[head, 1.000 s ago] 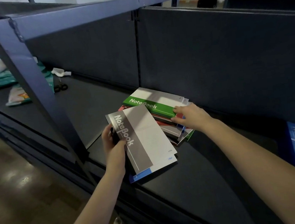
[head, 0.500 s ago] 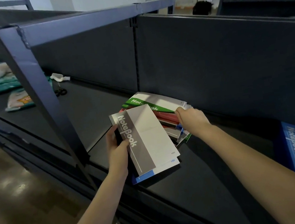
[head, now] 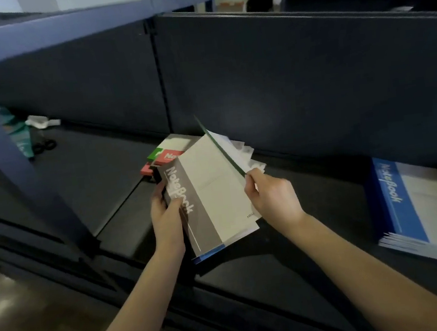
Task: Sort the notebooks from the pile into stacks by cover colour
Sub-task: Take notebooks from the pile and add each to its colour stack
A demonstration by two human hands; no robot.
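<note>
Notebooks lay on a wide dark shelf (head: pixel 98 180), which filled most of the view, and a dark back panel (head: pixel 284 80) stood upright behind it. A thick blue post (head: pixel 10 163) crossed the view at nine o'clock.

A blue stack (head: pixel 421 212) of notebooks lay flat on the shelf at three o'clock, well apart from both hands, with the blue cover band on its left side.

Near the centre was a grey notebook (head: pixel 215 193), lifted a little over the shelf; a blue edge showed under its lower end. The left hand (head: pixel 166 213) gripped it by its left side, thumb on the grey band and fingers curled under.

At eleven o'clock from this notebook lay the pile (head: pixel 168 155), on the shelf close to the back panel; red and green covers showed there, partly hidden.

A green notebook (head: pixel 222 151) was raised on its edge at one o'clock from the grey one, so only its thin green rim was visible. The right hand (head: pixel 273 197) pinched its lower corner between thumb and fingers. Behind it were some white pages, too blurred to tell.

Small black scissors (head: pixel 44 146) lay on the shelf at ten o'clock.
</note>
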